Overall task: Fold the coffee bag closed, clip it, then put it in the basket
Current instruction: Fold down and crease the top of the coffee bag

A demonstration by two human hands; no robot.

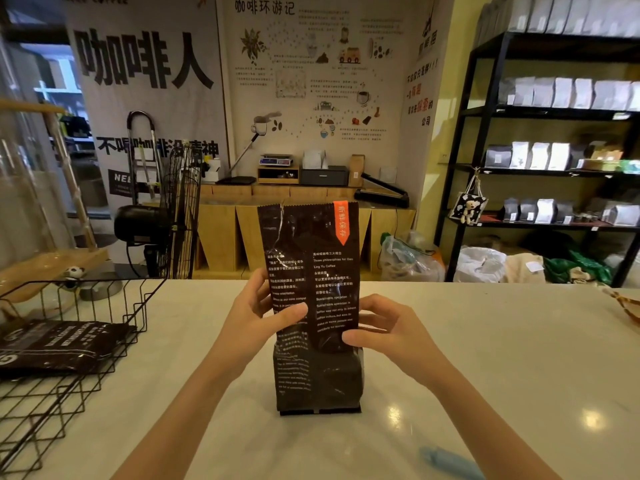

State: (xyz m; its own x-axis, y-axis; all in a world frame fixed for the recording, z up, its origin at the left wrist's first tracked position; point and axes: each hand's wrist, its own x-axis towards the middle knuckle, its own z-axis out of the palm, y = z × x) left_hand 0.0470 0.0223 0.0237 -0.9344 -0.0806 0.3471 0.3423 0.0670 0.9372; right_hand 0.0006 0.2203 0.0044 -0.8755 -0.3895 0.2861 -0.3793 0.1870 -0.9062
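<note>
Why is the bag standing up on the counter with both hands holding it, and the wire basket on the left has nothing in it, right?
Not quite. The head view shows the wire basket already holds another dark bag lying flat. The rest is right: the bag stands upright on the counter, held by the left hand and the right hand.

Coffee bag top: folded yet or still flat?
Unfolded. The coffee bag stands upright on the counter, top edge straight and full height; both hands grip its middle.
</note>
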